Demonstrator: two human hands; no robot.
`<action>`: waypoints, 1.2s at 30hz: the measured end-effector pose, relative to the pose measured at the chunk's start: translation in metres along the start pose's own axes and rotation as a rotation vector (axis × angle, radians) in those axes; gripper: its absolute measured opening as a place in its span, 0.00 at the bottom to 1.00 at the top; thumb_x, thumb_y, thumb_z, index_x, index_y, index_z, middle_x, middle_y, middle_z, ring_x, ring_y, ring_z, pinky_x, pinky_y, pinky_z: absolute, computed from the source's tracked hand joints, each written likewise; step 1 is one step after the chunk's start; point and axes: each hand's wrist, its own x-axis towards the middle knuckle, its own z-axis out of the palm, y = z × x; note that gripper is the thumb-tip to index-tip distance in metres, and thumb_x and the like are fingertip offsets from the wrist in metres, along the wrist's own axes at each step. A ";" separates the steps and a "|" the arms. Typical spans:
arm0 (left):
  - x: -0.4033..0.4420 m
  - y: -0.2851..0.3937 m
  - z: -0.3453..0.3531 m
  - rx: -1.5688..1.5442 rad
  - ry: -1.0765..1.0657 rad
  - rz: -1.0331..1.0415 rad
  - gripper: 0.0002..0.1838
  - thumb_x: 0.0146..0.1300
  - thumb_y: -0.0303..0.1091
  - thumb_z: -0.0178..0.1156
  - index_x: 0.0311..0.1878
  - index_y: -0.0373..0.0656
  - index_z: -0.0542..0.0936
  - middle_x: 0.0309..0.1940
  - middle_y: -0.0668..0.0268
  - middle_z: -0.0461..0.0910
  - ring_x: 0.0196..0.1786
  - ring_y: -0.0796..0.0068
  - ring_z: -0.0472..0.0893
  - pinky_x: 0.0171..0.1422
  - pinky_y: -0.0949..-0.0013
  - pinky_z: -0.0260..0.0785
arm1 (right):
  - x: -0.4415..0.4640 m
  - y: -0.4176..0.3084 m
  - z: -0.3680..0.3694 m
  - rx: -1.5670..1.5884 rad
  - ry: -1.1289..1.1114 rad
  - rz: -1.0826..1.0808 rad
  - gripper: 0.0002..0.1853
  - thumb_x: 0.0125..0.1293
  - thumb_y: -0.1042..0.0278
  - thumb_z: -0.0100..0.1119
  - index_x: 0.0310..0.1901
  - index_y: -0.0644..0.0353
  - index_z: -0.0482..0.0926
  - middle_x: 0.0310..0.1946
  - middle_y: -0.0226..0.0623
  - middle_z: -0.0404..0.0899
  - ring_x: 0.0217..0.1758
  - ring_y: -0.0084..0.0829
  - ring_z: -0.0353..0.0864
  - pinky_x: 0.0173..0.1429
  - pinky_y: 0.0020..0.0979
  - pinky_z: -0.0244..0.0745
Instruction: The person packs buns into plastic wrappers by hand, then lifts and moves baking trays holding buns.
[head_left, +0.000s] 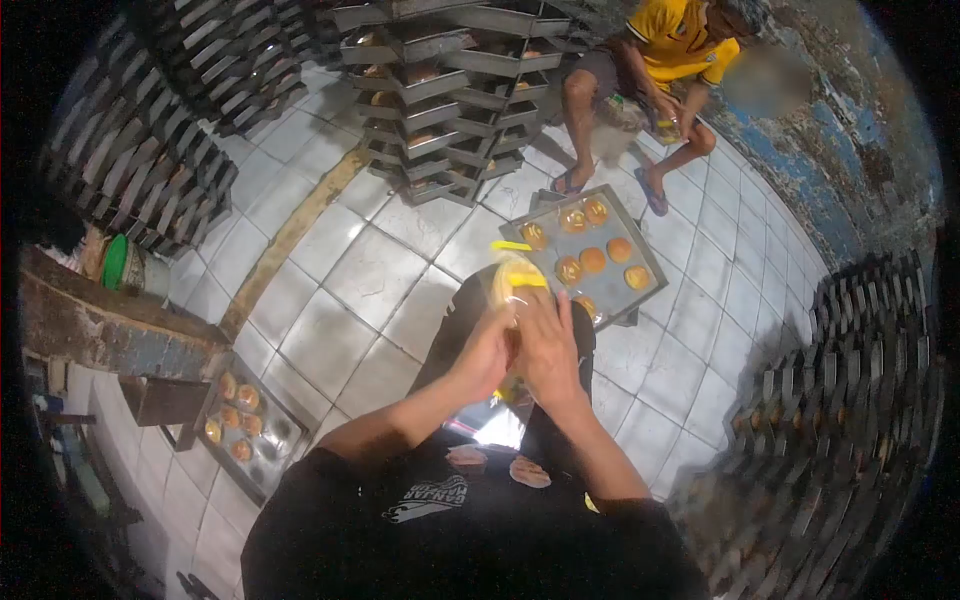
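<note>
My left hand (487, 352) and my right hand (545, 345) are together above my lap, fingers closed around a clear plastic bag (518, 280) with yellow print. Something pale and round, like a bun, shows inside the bag; the fingers partly hide it. Below my hands, shiny plastic packaging (497, 422) lies on my lap. Just beyond my knees a metal tray (628, 215) on the floor holds several round golden buns (592, 260), some with pale topping.
A second tray (285, 432) with several buns sits at the lower left. Stacked metal trays (440, 90) stand ahead, at the left and at the right (840, 400). A seated person in a yellow shirt (675, 40) holds a small item at the upper right.
</note>
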 end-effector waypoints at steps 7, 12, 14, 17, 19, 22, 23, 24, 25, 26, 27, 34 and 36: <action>0.038 0.008 0.017 0.031 0.068 0.211 0.25 0.77 0.46 0.53 0.70 0.43 0.69 0.60 0.62 0.77 0.64 0.64 0.77 0.71 0.56 0.68 | 0.022 0.022 0.028 -0.027 -0.058 0.021 0.29 0.60 0.78 0.60 0.66 0.62 0.72 0.58 0.49 0.79 0.65 0.50 0.76 0.77 0.62 0.54; 0.047 0.038 -0.001 -0.278 0.041 -0.079 0.36 0.77 0.64 0.43 0.70 0.40 0.68 0.60 0.55 0.78 0.60 0.54 0.80 0.68 0.49 0.72 | 0.028 -0.007 -0.018 0.366 -0.004 -0.031 0.12 0.62 0.76 0.62 0.47 0.61 0.79 0.42 0.48 0.80 0.50 0.50 0.80 0.59 0.47 0.72; 0.054 0.039 -0.008 -0.280 0.033 -0.127 0.36 0.77 0.64 0.42 0.69 0.41 0.69 0.61 0.54 0.77 0.60 0.52 0.80 0.68 0.48 0.72 | 0.025 -0.009 -0.005 0.456 -0.089 0.040 0.09 0.62 0.75 0.64 0.44 0.62 0.78 0.41 0.43 0.81 0.47 0.44 0.81 0.54 0.41 0.73; 0.065 0.042 -0.015 -0.230 0.073 -0.238 0.35 0.78 0.63 0.39 0.68 0.42 0.71 0.63 0.52 0.77 0.62 0.50 0.79 0.68 0.46 0.72 | 0.012 -0.014 -0.017 0.697 -0.270 0.178 0.08 0.65 0.75 0.66 0.36 0.63 0.75 0.32 0.35 0.80 0.36 0.28 0.79 0.45 0.30 0.74; 0.072 0.047 -0.033 -0.224 0.072 0.017 0.32 0.80 0.60 0.38 0.68 0.42 0.71 0.62 0.52 0.77 0.62 0.51 0.79 0.69 0.46 0.72 | -0.006 -0.023 -0.037 1.498 -0.953 -0.359 0.07 0.67 0.74 0.65 0.35 0.62 0.75 0.28 0.32 0.78 0.33 0.23 0.78 0.44 0.27 0.74; 0.044 0.071 -0.038 -0.227 0.066 0.017 0.30 0.80 0.58 0.37 0.67 0.43 0.72 0.62 0.54 0.78 0.63 0.55 0.79 0.68 0.46 0.72 | -0.007 -0.025 -0.043 1.169 -0.440 0.235 0.08 0.67 0.71 0.68 0.36 0.60 0.76 0.34 0.34 0.80 0.38 0.24 0.80 0.45 0.26 0.75; 0.029 0.069 -0.036 -0.296 0.065 -0.046 0.30 0.80 0.58 0.37 0.66 0.43 0.73 0.61 0.55 0.78 0.63 0.57 0.79 0.68 0.46 0.72 | -0.005 -0.010 -0.015 0.983 -0.067 0.401 0.10 0.65 0.69 0.72 0.41 0.62 0.79 0.43 0.38 0.83 0.45 0.26 0.83 0.47 0.29 0.77; 0.002 0.067 -0.015 -0.182 0.023 -0.135 0.30 0.80 0.58 0.39 0.67 0.44 0.73 0.61 0.56 0.79 0.63 0.59 0.79 0.66 0.47 0.73 | 0.000 -0.009 -0.014 0.596 0.121 0.184 0.09 0.66 0.71 0.69 0.43 0.63 0.80 0.43 0.39 0.82 0.46 0.29 0.84 0.48 0.32 0.79; -0.004 0.057 -0.029 -0.197 -0.154 -0.280 0.29 0.80 0.57 0.41 0.65 0.43 0.74 0.61 0.57 0.80 0.64 0.61 0.79 0.66 0.51 0.73 | 0.007 -0.008 -0.013 0.208 0.305 -0.040 0.08 0.66 0.73 0.67 0.45 0.64 0.81 0.43 0.40 0.82 0.47 0.32 0.84 0.49 0.34 0.81; 0.005 0.052 -0.044 -0.246 -0.166 -0.260 0.28 0.80 0.55 0.43 0.65 0.41 0.75 0.60 0.57 0.81 0.63 0.62 0.79 0.66 0.54 0.73 | 0.012 -0.010 -0.012 0.217 0.304 -0.045 0.08 0.66 0.73 0.67 0.45 0.64 0.81 0.43 0.40 0.82 0.47 0.32 0.84 0.49 0.34 0.81; 0.004 0.042 -0.059 -0.294 -0.169 -0.264 0.27 0.80 0.52 0.45 0.65 0.39 0.75 0.59 0.58 0.81 0.62 0.62 0.80 0.66 0.57 0.73 | 0.007 -0.016 -0.013 0.236 0.240 -0.088 0.09 0.67 0.72 0.66 0.46 0.65 0.81 0.44 0.42 0.82 0.46 0.35 0.85 0.50 0.35 0.81; 0.028 0.041 -0.044 0.526 0.021 0.212 0.20 0.80 0.41 0.50 0.50 0.36 0.86 0.45 0.65 0.86 0.48 0.78 0.82 0.57 0.73 0.73 | 0.030 0.018 0.003 0.508 0.108 0.376 0.11 0.73 0.67 0.59 0.47 0.66 0.82 0.36 0.49 0.85 0.38 0.37 0.87 0.44 0.33 0.79; 0.037 0.043 -0.047 0.617 -0.009 0.362 0.18 0.79 0.39 0.51 0.47 0.36 0.85 0.42 0.65 0.85 0.45 0.80 0.81 0.52 0.73 0.73 | 0.032 0.013 -0.009 0.487 0.030 0.422 0.10 0.73 0.67 0.59 0.42 0.66 0.82 0.31 0.47 0.83 0.33 0.37 0.85 0.40 0.36 0.76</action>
